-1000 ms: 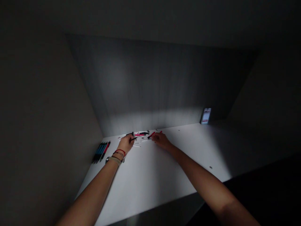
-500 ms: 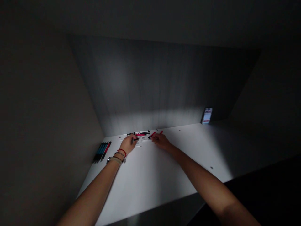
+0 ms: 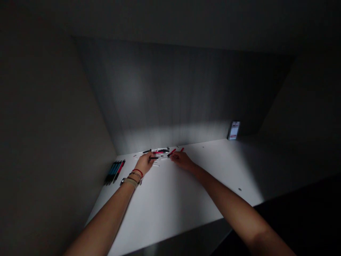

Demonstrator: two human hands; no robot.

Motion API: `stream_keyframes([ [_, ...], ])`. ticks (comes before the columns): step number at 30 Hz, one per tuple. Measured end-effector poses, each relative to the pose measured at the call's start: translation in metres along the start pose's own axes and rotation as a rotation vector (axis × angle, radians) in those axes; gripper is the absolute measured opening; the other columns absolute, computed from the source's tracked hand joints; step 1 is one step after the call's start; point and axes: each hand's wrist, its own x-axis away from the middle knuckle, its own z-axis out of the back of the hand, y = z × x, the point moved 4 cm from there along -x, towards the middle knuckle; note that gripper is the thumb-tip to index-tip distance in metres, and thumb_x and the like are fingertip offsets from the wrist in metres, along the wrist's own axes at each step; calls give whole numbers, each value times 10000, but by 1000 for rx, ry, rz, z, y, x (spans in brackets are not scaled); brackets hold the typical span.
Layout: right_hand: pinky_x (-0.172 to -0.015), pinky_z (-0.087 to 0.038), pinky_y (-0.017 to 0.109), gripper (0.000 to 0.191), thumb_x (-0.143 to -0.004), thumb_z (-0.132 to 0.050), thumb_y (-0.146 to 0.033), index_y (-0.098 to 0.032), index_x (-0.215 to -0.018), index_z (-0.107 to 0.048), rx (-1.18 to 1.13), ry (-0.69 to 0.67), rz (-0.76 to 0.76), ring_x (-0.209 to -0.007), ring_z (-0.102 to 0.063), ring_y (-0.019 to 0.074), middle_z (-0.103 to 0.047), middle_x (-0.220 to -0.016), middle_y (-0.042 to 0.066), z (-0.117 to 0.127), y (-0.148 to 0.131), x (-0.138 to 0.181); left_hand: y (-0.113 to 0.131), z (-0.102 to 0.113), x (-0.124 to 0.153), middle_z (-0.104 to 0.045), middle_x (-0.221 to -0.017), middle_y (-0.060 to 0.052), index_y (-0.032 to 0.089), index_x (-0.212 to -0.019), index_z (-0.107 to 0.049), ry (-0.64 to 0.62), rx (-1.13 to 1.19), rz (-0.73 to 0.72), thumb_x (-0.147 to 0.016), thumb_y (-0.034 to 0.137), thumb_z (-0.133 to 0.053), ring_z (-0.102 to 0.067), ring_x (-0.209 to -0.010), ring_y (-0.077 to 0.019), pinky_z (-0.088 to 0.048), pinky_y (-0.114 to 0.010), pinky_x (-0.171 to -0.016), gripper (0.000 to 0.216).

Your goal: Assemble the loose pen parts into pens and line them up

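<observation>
My left hand (image 3: 144, 163), with bracelets and a watch at the wrist, is closed on a short black pen part (image 3: 153, 158) that points right. Facing it, my right hand (image 3: 183, 160) has its fingers pinched together. A thin pale piece (image 3: 165, 157) reaches from those fingertips toward the left hand; what it is stays too small to tell. Behind and between the hands lie loose pen parts: a red barrel (image 3: 158, 152), black pieces (image 3: 163, 150), a red and black piece (image 3: 172, 152) and another red piece (image 3: 182, 149). A thin white stick (image 3: 156, 165) lies nearer me.
Several teal and black pens and a red one (image 3: 119, 171) lie in a row by the left wall. A phone-like object with a blurred screen (image 3: 234, 131) leans against the grey back panel (image 3: 170, 99). A small dark disc (image 3: 240, 189) rests on the white tabletop (image 3: 165, 206).
The black pen part in my left hand now sticks out further to the right. My right hand has shifted slightly left, and the thin pale piece remains at its fingertips.
</observation>
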Motion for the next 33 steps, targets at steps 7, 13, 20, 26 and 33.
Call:
stream_keyframes([
  [7, -700, -485, 287, 152, -878, -647, -267, -153, -851, -744, 9, -17, 10, -736, -657, 174, -740, -818, 69, 1, -2, 2, -1, 1, 1, -662, -739, -9, 210, -805, -604, 40, 57, -20, -836, 249, -624, -610, -697, -179, -449, -275, -688, 53],
  [13, -718, -487, 294, 133, -875, -651, -253, -157, -888, -743, 11, -5, 8, -751, -673, 178, -749, -844, 66, 2, -3, 1, 3, 1, -4, -626, -714, 7, 198, -823, -601, 222, 303, 112, -823, 343, -676, -569, -663, -140, -431, -245, -646, 163],
  [20, -726, -506, 292, 273, -779, -768, -294, -189, -1016, -681, -150, 85, 28, -772, -678, 183, -730, -844, 37, -4, -23, 6, 33, -25, -8, -530, -607, 64, 193, -787, -543, 251, 824, 315, -666, 466, -819, -473, -518, -80, -370, -212, -505, 407],
  [26, -689, -502, 273, 275, -749, -781, -299, -213, -968, -640, -183, 114, 63, -759, -658, 171, -708, -845, 18, -7, -37, 10, 58, -39, 4, -574, -636, 73, 189, -805, -527, 188, 1170, 500, -480, 451, -943, -578, -557, -83, -473, -218, -570, 589],
  [33, -711, -506, 283, 146, -757, -702, -179, -197, -892, -648, -89, 146, 133, -746, -638, 165, -688, -823, 18, -2, -44, 11, 68, -40, 10, -631, -667, 55, 180, -825, -553, 154, 1206, 587, -446, 410, -974, -625, -612, -96, -519, -241, -642, 611],
])
